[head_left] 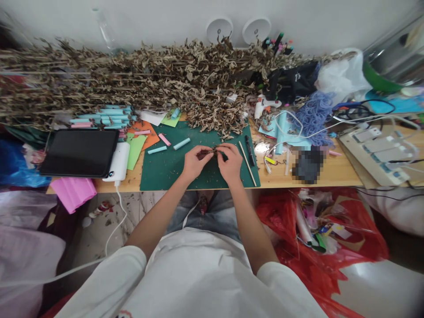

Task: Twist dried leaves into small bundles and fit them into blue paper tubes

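Over the green cutting mat (159, 172), my left hand (196, 161) and my right hand (229, 160) meet fingertip to fingertip. Between them they pinch a small brown piece of dried leaf (214, 151), mostly covered by the fingers. Just beyond my hands lies a heap of dried leaves (218, 115). Left of my left hand rest a blue paper roll (182, 144), another blue roll (157, 150) and a pink paper roll (164, 139). A thin wooden stick (247, 164) and a black pen (249, 151) lie right of my right hand.
Dried leafy stalks (115, 79) span the table's back. At left are a black tablet (79, 153), a white power bank (118, 162) and stacked blue rolls (109, 115). At right are a glue gun (265, 106), blue yarn (313, 117) and a power strip (377, 154). A red bag (364, 229) hangs below.
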`<state>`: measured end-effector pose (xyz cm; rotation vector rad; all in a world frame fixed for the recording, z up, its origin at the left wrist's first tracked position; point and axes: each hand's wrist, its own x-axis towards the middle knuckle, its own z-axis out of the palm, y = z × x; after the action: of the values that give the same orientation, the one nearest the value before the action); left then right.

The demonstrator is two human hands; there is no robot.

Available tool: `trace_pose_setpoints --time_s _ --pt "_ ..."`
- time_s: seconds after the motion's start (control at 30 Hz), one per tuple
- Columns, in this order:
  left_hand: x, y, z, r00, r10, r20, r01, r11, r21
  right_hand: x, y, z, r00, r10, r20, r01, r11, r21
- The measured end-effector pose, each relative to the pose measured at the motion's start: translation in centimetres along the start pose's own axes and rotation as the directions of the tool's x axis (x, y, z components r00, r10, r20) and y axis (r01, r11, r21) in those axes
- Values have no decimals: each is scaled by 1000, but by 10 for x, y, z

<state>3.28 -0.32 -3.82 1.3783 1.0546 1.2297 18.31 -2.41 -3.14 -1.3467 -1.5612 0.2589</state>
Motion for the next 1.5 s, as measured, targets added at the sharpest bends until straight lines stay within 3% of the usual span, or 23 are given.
trace_pose_setpoints --time_s 0.1,0.2,0.6,0.87,1.13,1.5 --pt "0 -2 -1 999 43 -9 -43 999 0 0 -5 -2 997 -47 59 44 998 50" --pt "0 -5 -1 1000 13 -21 -14 998 -54 -1 -6 -2 991 -84 106 74 993 96" --pt "-1 -1 -1 999 -16 -38 16 1000 -2 -3 -1 3 994 -99 52 96 993 72" --pt "1 -4 -1 998 -25 -54 22 998 -58 1 0 1 998 -39 -43 40 999 32" --pt "2 -5 -1 998 -40 -53 35 995 -94 -1 -3 1 992 -89 90 82 994 71" --pt "2 -4 -4 996 -86 -33 84 994 -71 0 -4 -2 994 -24 105 11 992 123"
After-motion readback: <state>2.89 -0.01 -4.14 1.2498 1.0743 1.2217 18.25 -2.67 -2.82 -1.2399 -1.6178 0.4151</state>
